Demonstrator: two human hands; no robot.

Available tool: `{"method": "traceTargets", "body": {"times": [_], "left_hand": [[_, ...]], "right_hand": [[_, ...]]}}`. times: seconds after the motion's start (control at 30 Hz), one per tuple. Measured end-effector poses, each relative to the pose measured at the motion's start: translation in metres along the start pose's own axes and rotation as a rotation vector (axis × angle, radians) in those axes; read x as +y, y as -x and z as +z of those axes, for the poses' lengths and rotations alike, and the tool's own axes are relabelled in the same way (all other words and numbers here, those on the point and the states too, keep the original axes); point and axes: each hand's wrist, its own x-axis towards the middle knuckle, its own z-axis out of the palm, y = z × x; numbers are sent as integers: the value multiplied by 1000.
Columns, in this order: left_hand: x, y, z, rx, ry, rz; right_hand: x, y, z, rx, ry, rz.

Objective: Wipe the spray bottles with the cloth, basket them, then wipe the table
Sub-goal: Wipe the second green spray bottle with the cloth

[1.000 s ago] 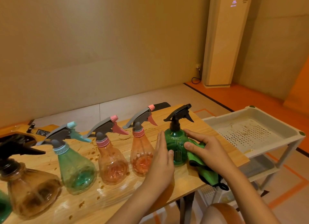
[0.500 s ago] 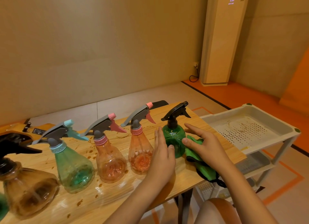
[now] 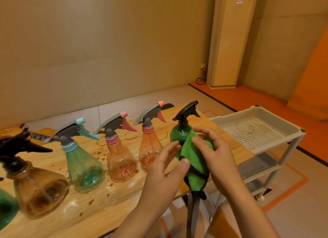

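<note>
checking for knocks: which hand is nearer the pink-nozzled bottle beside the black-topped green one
Left. The left hand is just in front of that orange bottle; the right hand is further right, on the far side of the green cloth.
</note>
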Motion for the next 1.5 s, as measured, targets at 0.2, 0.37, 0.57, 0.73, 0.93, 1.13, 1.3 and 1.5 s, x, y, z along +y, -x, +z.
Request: {"method": "traceTargets", "body": {"times": [0.2, 0.37, 0.57, 0.73, 0.93, 1.13, 1.3, 1.5], "left_hand": [[13, -3, -12, 53, 112, 19], [10, -12, -14, 86, 181, 0], [7, -17, 8, 55, 212, -67], [-6, -26, 17, 44, 148, -115], [-20, -31, 18, -22, 34, -170], [-19, -25, 1, 41, 57, -201], [-13, -11, -25, 92, 64, -190], [1, 22, -68, 144, 23, -141]], "right_hand": [[-17, 23, 10, -133, -190, -12], [-17, 36, -5, -76, -52, -36], [-10, 35, -9, -31, 257, -391], [14, 1, -35, 48, 155, -163], [56, -35, -60, 189, 453, -36], [72, -53, -67, 43, 784, 16], [46, -37, -54, -3, 1192, 67], [-12, 15, 4, -141, 692, -210]]}}
